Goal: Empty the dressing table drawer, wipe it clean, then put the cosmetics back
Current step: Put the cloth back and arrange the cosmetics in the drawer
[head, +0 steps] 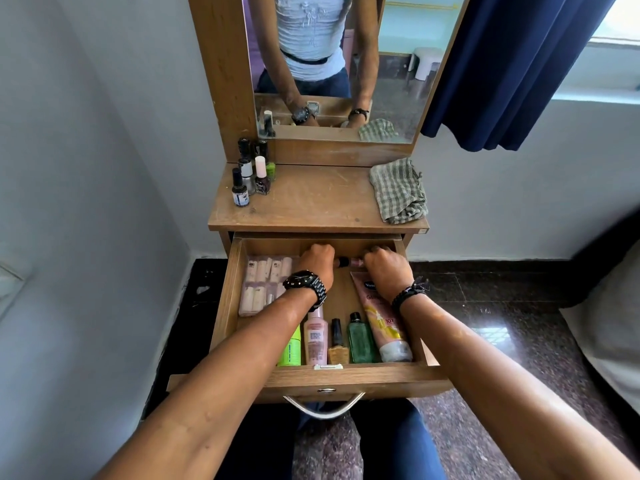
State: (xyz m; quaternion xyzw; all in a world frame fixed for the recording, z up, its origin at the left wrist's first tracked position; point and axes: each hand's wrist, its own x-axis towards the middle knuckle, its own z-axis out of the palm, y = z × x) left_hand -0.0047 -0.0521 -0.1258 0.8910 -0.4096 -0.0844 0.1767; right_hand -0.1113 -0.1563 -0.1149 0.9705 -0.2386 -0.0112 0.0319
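Reaching into the drawer (239,271), left hand (317,259) and right hand (382,268) both curling at its back edge. Lying between them, a small bottle (348,262); grip impossible to tell.

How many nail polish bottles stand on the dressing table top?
6, clustered at its back left corner: two black-capped at the rear, green, silver, maroon, front blue-labelled. More may be hidden.

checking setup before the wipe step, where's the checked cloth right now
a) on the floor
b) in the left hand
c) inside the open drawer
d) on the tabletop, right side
d, the checked cloth lies crumpled on the right side of the tabletop, above the open drawer, while both hands reach into the drawer's back.
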